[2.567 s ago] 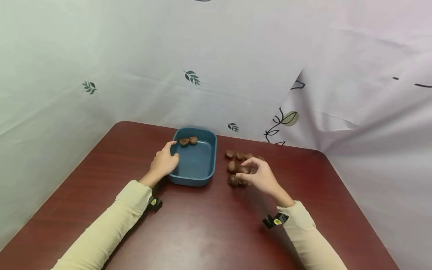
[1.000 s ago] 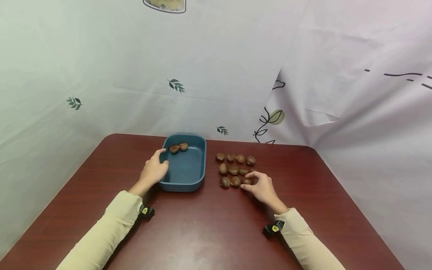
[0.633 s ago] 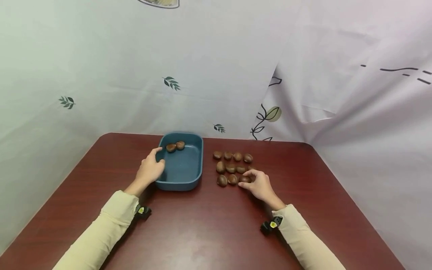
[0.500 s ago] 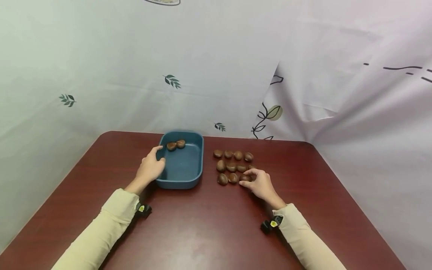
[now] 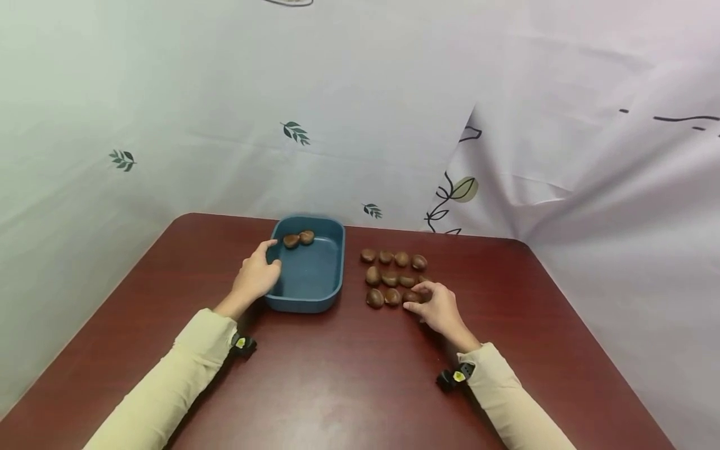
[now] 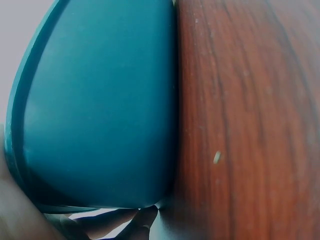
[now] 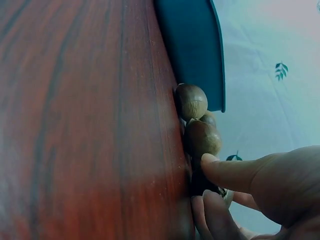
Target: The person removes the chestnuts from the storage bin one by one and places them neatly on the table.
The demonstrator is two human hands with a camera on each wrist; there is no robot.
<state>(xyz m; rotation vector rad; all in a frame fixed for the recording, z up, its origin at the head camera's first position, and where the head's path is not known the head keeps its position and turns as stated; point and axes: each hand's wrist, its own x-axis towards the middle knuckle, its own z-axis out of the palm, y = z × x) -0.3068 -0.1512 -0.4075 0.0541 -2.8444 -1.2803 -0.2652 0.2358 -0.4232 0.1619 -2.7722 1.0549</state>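
Observation:
A blue rectangular box (image 5: 305,305) stands near the table's far edge, two chestnuts (image 5: 299,239) in its back left corner. My left hand (image 5: 256,275) grips its left side, thumb over the rim and fingers along the outer wall in the left wrist view. Right of the box, several chestnuts (image 5: 390,278) lie in three rows. At the right end of the front row, my right hand (image 5: 441,308) pinches a dark chestnut (image 5: 411,296) between thumb and fingers. Two front-row chestnuts (image 7: 202,137) show beside the thumb in the right wrist view. The hand partly covers the middle row's last chestnut.
The red-brown wooden table (image 5: 326,387) has rounded far corners. A pale cloth (image 5: 225,112) printed with leaves hangs behind it and along both sides. A tiny light speck (image 6: 217,157) lies on the wood beside the box.
My right hand has come down from over the chestnuts to the front row's right end, uncovering the rows. My left hand stays on the box. The head view has shifted.

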